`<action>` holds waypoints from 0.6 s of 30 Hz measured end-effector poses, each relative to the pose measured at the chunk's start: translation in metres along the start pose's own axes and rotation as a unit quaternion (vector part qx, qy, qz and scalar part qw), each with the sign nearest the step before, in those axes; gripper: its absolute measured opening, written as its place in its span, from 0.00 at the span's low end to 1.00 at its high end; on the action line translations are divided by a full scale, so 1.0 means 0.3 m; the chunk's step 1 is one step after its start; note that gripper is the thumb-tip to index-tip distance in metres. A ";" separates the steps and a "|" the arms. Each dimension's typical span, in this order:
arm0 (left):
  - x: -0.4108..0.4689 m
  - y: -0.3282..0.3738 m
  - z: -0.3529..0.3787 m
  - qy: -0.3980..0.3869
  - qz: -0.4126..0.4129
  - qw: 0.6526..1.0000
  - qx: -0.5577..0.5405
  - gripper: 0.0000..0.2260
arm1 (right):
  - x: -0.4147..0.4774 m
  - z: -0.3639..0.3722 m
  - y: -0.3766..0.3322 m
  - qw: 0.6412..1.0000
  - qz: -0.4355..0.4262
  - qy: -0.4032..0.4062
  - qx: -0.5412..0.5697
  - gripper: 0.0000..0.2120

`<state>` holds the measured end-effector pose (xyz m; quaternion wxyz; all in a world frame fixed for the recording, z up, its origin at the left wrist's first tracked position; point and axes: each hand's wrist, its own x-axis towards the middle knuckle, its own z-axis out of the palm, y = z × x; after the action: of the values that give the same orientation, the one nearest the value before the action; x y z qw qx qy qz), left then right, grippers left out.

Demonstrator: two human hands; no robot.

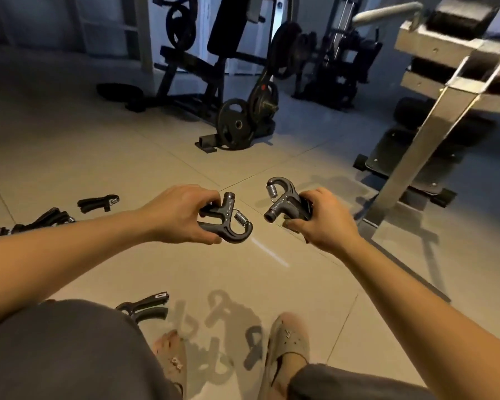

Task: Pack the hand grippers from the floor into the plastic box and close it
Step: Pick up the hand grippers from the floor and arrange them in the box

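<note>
Two hand grippers in the air, one in each grip!

Well out to the left of the left grip, a cluster of hand grippers (pixel 38 222) and a single hand gripper (pixel 98 202) lie on the floor (pixel 300 272). Below that grip, another floor gripper (pixel 145 308) sits by the person's knee. Now the left grip (pixel 182 213): fingers curled round the handles of the left-held gripper (pixel 228 225), spring end poking out to its right. Just across the gap, the right grip (pixel 326 220) pinches the right-held gripper (pixel 283 202) by its handles, hook and spring pointing up and to the left, and the two grippers stay apart. Beyond both grips stand weight plates (pixel 237 122), and out to the right of the right grip is a bench frame (pixel 416 157).
</note>
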<state>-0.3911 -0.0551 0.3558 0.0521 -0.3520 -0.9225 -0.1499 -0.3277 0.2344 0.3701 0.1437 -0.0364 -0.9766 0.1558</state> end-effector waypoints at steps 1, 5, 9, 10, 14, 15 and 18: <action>-0.029 0.045 -0.027 -0.001 0.003 1.000 -0.002 0.22 | -0.056 -0.054 -0.005 1.000 -0.002 0.000 -0.005 0.22; -0.173 0.220 -0.118 -0.016 0.024 0.999 -0.013 0.21 | -0.315 -0.234 -0.026 1.000 -0.004 -0.012 -0.008 0.24; -0.348 0.424 -0.197 -0.026 0.049 0.998 -0.001 0.21 | -0.599 -0.388 -0.051 1.000 0.005 -0.010 -0.015 0.27; -0.390 0.476 -0.210 -0.024 0.053 0.998 -0.001 0.22 | -0.663 -0.428 -0.056 1.000 0.009 -0.008 -0.018 0.27; -0.530 0.680 -0.231 -0.014 0.070 0.997 -0.024 0.22 | -0.903 -0.591 -0.076 0.999 0.031 -0.001 -0.036 0.29; -0.561 0.733 -0.228 -0.007 0.076 0.997 -0.028 0.23 | -0.964 -0.631 -0.075 0.998 0.038 -0.002 -0.045 0.28; -0.645 0.880 -0.213 0.001 0.087 0.993 -0.083 0.22 | -1.135 -0.730 -0.052 0.997 0.061 -0.007 -0.053 0.25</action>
<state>-0.0716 -0.0108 0.4407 0.0367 -0.4337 -0.8727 -0.2211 0.0614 0.2444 0.4826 0.1252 -0.1028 -0.9804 0.1123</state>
